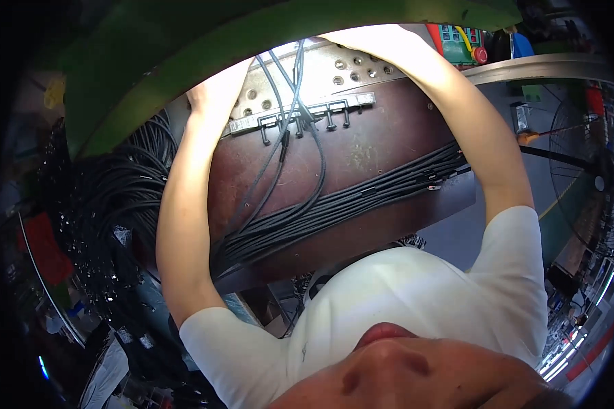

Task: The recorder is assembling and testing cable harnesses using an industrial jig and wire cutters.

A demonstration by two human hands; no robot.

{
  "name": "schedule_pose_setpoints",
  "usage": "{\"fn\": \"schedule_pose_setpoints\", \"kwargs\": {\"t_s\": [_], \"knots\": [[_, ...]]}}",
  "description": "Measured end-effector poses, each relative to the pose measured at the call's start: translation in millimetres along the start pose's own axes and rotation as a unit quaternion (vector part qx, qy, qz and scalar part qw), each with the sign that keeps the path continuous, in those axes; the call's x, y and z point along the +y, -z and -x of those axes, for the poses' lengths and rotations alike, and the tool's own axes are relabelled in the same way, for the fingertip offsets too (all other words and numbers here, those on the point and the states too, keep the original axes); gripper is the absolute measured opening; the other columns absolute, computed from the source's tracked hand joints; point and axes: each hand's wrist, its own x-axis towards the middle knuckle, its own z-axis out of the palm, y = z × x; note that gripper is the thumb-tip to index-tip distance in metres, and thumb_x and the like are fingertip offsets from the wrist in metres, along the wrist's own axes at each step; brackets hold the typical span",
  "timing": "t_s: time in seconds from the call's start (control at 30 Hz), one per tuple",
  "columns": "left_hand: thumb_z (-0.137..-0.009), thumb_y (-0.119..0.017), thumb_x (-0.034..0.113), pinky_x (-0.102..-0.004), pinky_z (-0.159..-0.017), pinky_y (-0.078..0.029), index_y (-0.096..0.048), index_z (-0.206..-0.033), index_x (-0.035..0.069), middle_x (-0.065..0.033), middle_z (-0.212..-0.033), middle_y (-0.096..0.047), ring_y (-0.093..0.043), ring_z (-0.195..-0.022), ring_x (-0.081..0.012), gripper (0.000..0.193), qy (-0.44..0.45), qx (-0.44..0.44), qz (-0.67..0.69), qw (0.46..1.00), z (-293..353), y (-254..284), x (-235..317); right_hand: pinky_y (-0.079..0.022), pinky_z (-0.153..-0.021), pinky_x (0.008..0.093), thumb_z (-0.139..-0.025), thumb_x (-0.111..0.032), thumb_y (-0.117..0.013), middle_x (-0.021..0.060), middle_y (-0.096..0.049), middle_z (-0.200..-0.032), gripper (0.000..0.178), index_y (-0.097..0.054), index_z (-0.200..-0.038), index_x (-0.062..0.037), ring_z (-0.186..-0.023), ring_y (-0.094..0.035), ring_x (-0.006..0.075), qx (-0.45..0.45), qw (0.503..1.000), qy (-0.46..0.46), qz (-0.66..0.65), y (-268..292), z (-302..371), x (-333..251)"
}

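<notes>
Both arms reach up to the brightly lit work spot under a dark green overhang. The back of my left hand [220,88] shows beside a metal plate with round holes [351,65]; its fingers are hidden. Overexposed at the overhang's edge, my right hand [368,37] also has its fingers out of sight. Between them, a few black cables [278,78] rise from the brown table [382,129] towards the hands. Whether either hand grips them cannot be seen. A metal bar with black wire hooks [334,109] lies below the plate, with cables crossing over it.
A long bundle of black cables [361,198] lies along the table's near part. More black cables [126,184] hang in a thick mass at the left. The green overhang [184,48] curves across the top. A red push button [479,54] sits at the upper right.
</notes>
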Motion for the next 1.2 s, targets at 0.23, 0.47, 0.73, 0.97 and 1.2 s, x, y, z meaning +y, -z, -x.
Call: {"fn": "schedule_pose_setpoints", "kwargs": {"t_s": [0.23,0.47,0.73,0.97,1.2], "knots": [[-0.073,-0.071,0.038,-0.0403,-0.061,-0.052,-0.071,-0.08,0.009,-0.0101,-0.073,-0.067,-0.063,-0.065,-0.0302,0.03,0.038,-0.043,-0.023,0.998,-7.8,6.1,11.4,-0.049,-0.083,0.0315,-0.086,-0.027,-0.059,0.0105,-0.065,-0.103,0.032,-0.063,-0.111,-0.0066,-0.095,-0.061,0.0223,0.039,0.999,0.021,-0.003,-16.0,-2.9,-8.5],[-0.079,-0.066,0.034,-0.0383,-0.068,-0.052,-0.071,-0.088,0.01,-0.0088,-0.08,-0.068,-0.065,-0.074,-0.0282,0.026,0.013,-0.088,-0.066,0.994,-6.7,13.2,15.8,-0.049,-0.082,0.0319,-0.085,-0.028,-0.061,0.0104,-0.065,-0.102,0.033,-0.063,-0.11,-0.0063,-0.094,-0.061,0.0225,0.052,0.998,0.037,0.011,-18.2,9.7,-3.9],[-0.08,-0.066,0.042,-0.0407,-0.066,-0.05,-0.069,-0.093,0.007,-0.0133,-0.084,-0.066,-0.063,-0.074,-0.0315,0.038,-0.094,-0.037,-0.058,0.993,-0.7,4.6,5.6,-0.051,-0.073,0.0359,-0.082,-0.027,-0.064,0.0119,-0.067,-0.09,0.027,-0.066,-0.098,-0.0049,-0.082,-0.064,0.0252,0.04,0.997,0.045,0.057,-17.1,-1.7,-7.5],[-0.082,-0.064,0.038,-0.0409,-0.067,-0.051,-0.068,-0.097,0.007,-0.0138,-0.086,-0.066,-0.063,-0.076,-0.0324,0.034,-0.017,-0.109,-0.054,0.992,-0.7,4.4,6.7,-0.052,-0.069,0.0365,-0.082,-0.024,-0.064,0.0098,-0.067,-0.083,0.022,-0.067,-0.093,-0.0055,-0.076,-0.064,0.0248,0.117,0.972,0.15,0.14,-9.9,3.6,-19.8],[-0.082,-0.063,0.027,-0.041,-0.083,-0.045,-0.06,-0.106,0.005,-0.0173,-0.101,-0.061,-0.057,-0.094,-0.0331,0.033,0.044,-0.138,-0.022,0.989,7.0,38.9,18.9,-0.052,-0.067,0.035,-0.082,-0.035,-0.064,0.0074,-0.066,-0.076,0.029,-0.069,-0.093,-0.0094,-0.073,-0.064,0.0223,0.11,0.986,0.071,0.103,8.1,8.6,-47.4]]}}
